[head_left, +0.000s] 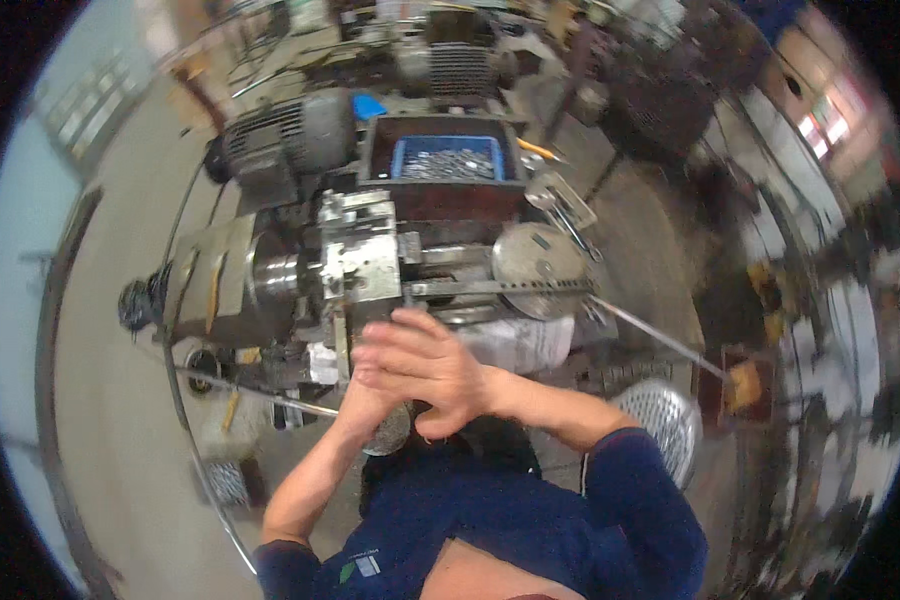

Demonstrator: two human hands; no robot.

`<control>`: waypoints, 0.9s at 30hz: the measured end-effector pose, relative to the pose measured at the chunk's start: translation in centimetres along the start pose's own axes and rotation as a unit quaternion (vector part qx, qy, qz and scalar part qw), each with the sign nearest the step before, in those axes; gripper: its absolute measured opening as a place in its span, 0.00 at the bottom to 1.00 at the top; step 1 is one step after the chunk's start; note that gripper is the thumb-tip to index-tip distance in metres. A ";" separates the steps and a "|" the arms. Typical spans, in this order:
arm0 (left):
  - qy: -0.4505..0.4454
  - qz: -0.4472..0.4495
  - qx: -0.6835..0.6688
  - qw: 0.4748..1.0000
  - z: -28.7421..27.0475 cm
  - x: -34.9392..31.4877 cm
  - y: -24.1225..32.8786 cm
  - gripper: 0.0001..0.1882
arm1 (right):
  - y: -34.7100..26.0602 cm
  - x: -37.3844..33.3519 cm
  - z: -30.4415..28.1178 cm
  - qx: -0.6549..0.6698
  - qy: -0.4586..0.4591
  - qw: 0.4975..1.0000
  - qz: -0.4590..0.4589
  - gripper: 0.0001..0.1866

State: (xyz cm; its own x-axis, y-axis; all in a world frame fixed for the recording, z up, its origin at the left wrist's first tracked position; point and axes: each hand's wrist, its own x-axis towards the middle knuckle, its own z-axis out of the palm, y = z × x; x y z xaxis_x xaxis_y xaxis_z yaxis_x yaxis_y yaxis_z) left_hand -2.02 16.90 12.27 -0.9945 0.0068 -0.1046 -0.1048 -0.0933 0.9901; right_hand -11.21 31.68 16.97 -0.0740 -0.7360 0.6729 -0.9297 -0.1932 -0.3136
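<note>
Looking down from the head view, I see the person's right hand (432, 365) laid across the left hand (370, 395), palm toward palm. The right hand's fingers run long and fairly straight, with only narrow gaps; the left hand's fingers are mostly covered, and I can't tell whether anything is caught between the two palms.

Just beyond the fingertips stands the bright metal fixture block (365, 262) of a bench machine, with a shiny cylindrical spindle (278, 275) to its left. A bar with a row of holes (470, 288) runs right from the block, across a round metal disc (530, 255). Farther back, a blue tray (450, 141) full of small metal parts (450, 163) sits in a dark open box (450, 204). A finned electric motor (300, 135) stands left of that box, and a pale cloth (530, 345) lies below the disc.
</note>
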 end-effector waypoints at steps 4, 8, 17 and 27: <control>-0.082 0.016 -0.060 0.995 2.2 -0.7 5.5 0.26 | 4.8 -9.9 -1.2 -0.198 -0.106 0.937 0.269 0.39; 0.037 0.129 -0.172 0.976 -0.5 -0.7 5.7 0.30 | 0.1 -5.4 -4.5 -0.156 0.156 0.965 0.139 0.37; -0.129 0.060 -0.129 0.981 4.8 -1.8 5.6 0.31 | -0.8 -12.0 0.5 -0.247 0.098 0.950 0.162 0.31; 0.081 0.043 -0.017 0.996 -6.7 -4.8 2.9 0.19 | -12.5 -42.3 -7.0 -0.359 0.062 0.537 0.761 0.23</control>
State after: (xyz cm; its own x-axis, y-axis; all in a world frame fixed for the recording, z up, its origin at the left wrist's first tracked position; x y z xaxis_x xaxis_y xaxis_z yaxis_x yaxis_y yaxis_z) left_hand 2.52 9.96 14.98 -0.9858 -0.1635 -0.0370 -0.0173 -0.1204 0.9926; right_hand 0.97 69.78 -2.87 -0.9273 0.3701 0.0564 0.3450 0.9034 -0.2545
